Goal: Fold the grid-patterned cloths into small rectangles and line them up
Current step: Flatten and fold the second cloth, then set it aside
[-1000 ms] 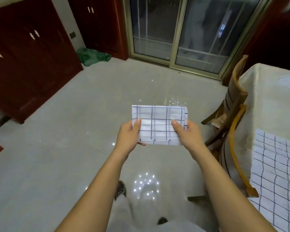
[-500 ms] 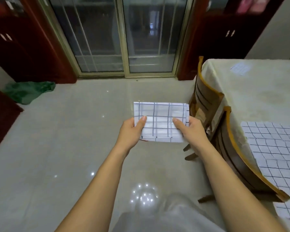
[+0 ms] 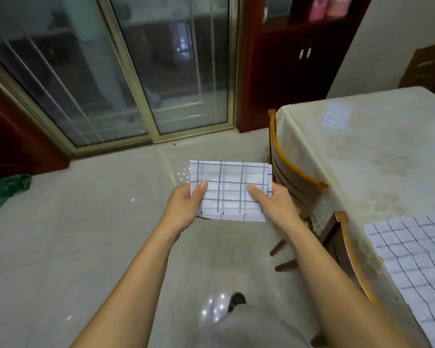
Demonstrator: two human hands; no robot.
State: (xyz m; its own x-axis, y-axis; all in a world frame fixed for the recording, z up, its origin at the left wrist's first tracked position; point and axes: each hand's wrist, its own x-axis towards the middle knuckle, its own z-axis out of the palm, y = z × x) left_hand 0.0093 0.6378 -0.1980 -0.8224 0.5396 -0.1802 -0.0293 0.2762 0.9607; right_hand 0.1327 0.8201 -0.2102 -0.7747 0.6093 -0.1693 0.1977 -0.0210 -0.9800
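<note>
folded cloth (image 3: 230, 190) held above floor, left of desk (image 3: 377, 156) | left hand (image 3: 183, 209) pinching its left edge | right hand (image 3: 274, 204) pinching right edge | spread cloth (image 3: 417, 257) on desk, near right | small folded cloth (image 3: 336, 118) far on desk

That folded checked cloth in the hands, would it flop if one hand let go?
Probably: the folded cloth is thin fabric, so its free side would likely droop. It seems light, since the left hand and right hand hold it by thumb pinches alone. Its layers, uneven at the lower edge, might slide apart.
</note>
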